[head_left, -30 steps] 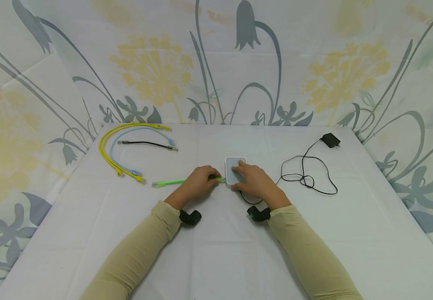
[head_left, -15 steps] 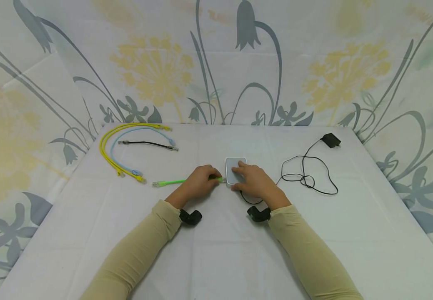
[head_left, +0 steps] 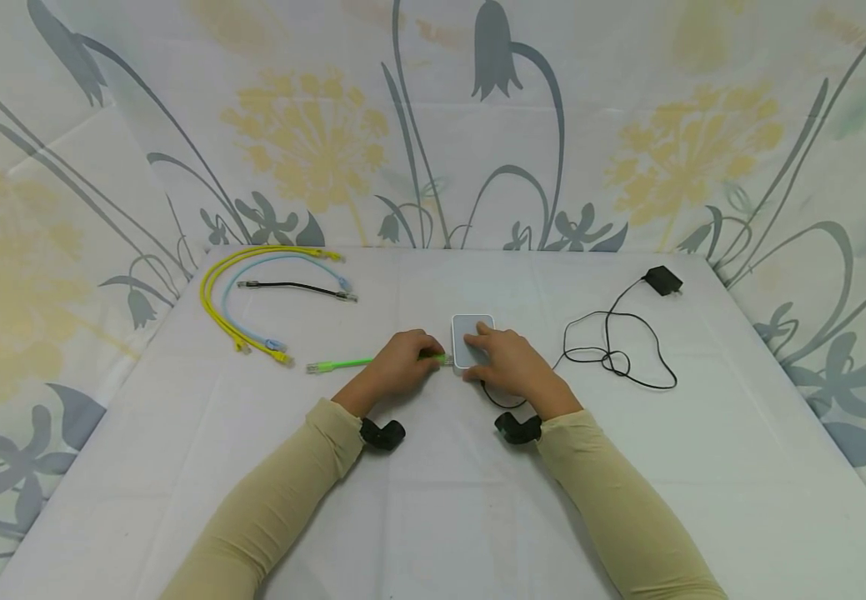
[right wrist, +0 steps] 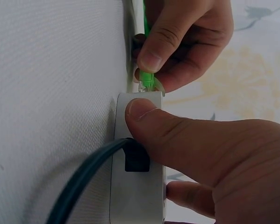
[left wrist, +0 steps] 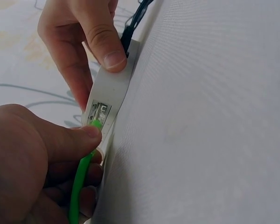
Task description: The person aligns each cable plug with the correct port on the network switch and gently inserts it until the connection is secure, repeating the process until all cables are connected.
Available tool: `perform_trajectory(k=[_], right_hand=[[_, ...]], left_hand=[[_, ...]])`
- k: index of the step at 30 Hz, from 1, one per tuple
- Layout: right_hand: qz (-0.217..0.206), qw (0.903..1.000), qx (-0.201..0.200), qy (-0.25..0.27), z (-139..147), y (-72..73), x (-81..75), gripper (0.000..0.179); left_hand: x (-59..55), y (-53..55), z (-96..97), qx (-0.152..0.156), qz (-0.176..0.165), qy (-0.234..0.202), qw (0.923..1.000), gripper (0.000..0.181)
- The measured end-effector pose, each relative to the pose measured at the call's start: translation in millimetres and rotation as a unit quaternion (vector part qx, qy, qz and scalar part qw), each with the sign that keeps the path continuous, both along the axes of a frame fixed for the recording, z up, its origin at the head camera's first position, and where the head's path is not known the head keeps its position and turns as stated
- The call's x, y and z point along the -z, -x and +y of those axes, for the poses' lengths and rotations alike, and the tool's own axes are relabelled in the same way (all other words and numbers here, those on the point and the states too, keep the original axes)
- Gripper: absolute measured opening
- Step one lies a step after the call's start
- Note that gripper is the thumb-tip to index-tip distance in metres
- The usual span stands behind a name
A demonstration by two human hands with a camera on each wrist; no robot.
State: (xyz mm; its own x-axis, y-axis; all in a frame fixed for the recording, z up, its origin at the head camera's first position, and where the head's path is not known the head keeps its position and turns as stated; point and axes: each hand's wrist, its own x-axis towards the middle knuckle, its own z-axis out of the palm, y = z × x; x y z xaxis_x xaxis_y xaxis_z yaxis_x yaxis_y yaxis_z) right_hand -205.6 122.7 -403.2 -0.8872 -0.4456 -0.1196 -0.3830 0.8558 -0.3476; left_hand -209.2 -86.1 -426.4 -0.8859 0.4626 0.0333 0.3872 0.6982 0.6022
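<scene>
My left hand [head_left: 397, 367] pinches a green Ethernet cable [head_left: 338, 365] just behind its clear plug, thumb on top in the left wrist view. The plug sits at a port [left wrist: 101, 108] in the side of a small white network box [head_left: 466, 335] with a grey top. My right hand [head_left: 513, 365] holds that box, its thumb on the near side and fingers over the top. Beside the right thumb, a black power lead [right wrist: 90, 170] enters the box's near side. The cable's other end lies on the table to the left.
Yellow Ethernet cables [head_left: 211, 296], a light blue one [head_left: 224, 310] and a short black one [head_left: 293, 286] lie at the back left. At the right the black lead loops across the white table [head_left: 440, 517] to a power adapter [head_left: 661, 281]. A flowered cloth [head_left: 433, 125] hangs behind.
</scene>
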Motion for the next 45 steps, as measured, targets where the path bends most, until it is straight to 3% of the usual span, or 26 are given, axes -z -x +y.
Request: perform_trajectory(k=[16,32,45], right_hand=[[0.002,0.9999,-0.003,-0.010,1.0,-0.5,-2.1,0.065],[0.009,0.9999,0.000,-0.009,2.5,-2.4,-1.8,0.064],[0.006,1.0000,-0.006,0.001,-1.5,-2.8,-1.6,0.064]], left_hand=[[0.1,0.7,3.2,0.005,0.009,0.000,0.9999,0.015],[-1.8,0.6,5.7,0.004,-0.013,-0.003,0.9999,0.016],[0.5,0.2,5.1,0.004,-0.003,0.008,1.0000,0.017]])
